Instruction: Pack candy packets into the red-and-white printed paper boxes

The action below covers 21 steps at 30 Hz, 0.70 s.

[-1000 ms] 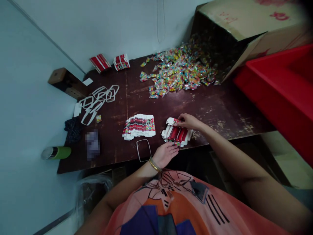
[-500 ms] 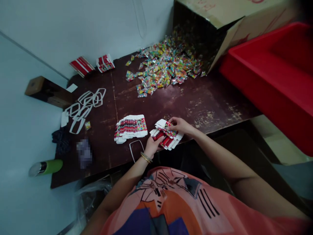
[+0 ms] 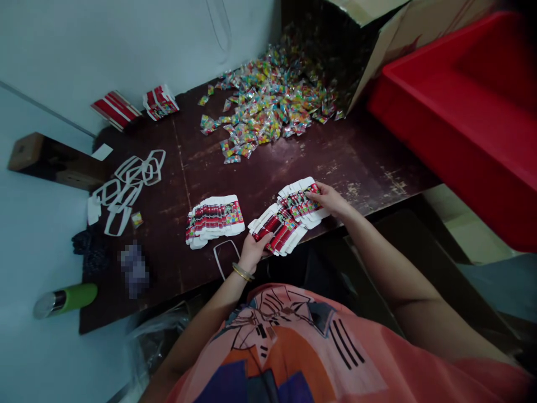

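My left hand (image 3: 252, 252) grips a fanned stack of flat red-and-white printed cartons (image 3: 280, 228) at the table's front edge, thumb on top. My right hand (image 3: 329, 198) pinches the right end of another fanned row of the same cartons (image 3: 298, 197), which overlaps the first stack. To the left lies a separate fanned pile of cartons (image 3: 215, 219), touched by neither hand. A thin white loop handle (image 3: 225, 254) rests beside my left hand, partly over the table edge.
Small wrapped candies (image 3: 268, 106) are heaped at the back before an open cardboard box (image 3: 377, 50). A red plastic bin (image 3: 444, 112) juts in at right. White loop handles (image 3: 128, 179), a wooden box (image 3: 59, 162) and a green bottle (image 3: 78, 298) are at left.
My right hand has moved up and right, spreading its cartons into a longer fan. My left hand keeps its stack, now more exposed. The view has shifted slightly.
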### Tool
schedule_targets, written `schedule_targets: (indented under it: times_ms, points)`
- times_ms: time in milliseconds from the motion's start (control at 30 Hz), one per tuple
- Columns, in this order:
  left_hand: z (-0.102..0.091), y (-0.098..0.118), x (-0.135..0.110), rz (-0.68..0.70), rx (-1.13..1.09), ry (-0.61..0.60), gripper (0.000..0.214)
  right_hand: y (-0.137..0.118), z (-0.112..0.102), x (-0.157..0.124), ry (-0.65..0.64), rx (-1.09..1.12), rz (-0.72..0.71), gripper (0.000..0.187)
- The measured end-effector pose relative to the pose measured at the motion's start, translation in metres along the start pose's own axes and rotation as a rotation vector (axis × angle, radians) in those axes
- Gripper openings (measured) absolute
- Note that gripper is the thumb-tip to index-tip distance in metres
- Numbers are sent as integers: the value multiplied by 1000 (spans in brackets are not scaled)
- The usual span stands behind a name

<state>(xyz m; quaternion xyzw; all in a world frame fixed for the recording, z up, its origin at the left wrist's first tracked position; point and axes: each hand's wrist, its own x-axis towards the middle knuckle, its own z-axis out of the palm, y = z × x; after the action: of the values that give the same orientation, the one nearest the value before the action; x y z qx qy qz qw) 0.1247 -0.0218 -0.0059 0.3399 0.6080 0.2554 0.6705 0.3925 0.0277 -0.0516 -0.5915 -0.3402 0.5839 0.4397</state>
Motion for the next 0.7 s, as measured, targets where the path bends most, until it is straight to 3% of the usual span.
schedule_targets:
  times_ms: [167, 300, 467, 567, 700]
  points:
    - [-1, 0, 1, 1, 3, -5, 62, -4, -1, 1, 22, -184, -61, 21]
    - [-2, -2, 1, -4, 11, -3, 57, -5, 28, -12, 15, -589, -172, 21]
    - [-1, -10, 3, 79, -78, 13, 54, -9, 59, -37, 202, -1026, -322, 31]
    - [0, -14, 8, 232, -128, 21, 51, -10, 67, -45, 155, -953, -294, 33]
    - [0, -13, 23, 317, -141, 13, 49, -5, 72, -44, 126, -681, -253, 42]
